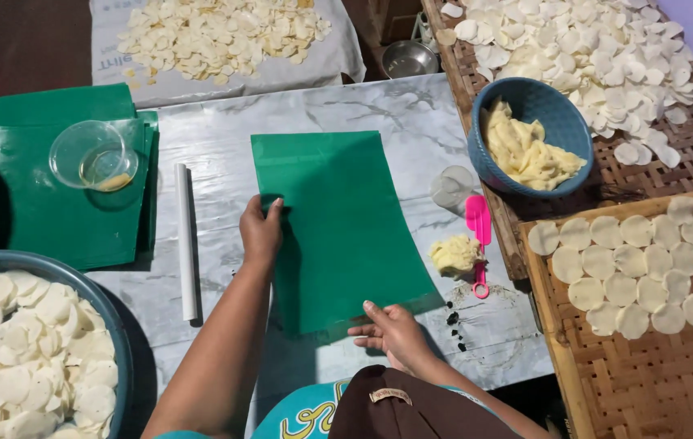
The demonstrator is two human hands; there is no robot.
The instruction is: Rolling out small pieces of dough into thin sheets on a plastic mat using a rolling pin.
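Observation:
A green plastic sheet (338, 219) lies flat on the marble-patterned table (216, 146). My left hand (260, 233) grips its left edge with the fingers curled over it. My right hand (393, 329) pinches the sheet's near right corner. To the right of the sheet sit a lump of pale yellow dough (454, 255) and a pink scoop (478, 236). A white rolling pin (186, 244) lies to the left of my left hand.
A stack of green sheets (30, 219) with a clear bowl (93, 154) sits at left. A blue basket of dough (532, 138) stands at right. Woven trays (631, 374) hold white discs. A blue basin of discs (30, 358) is near left. A metal bowl (410, 58) sits behind.

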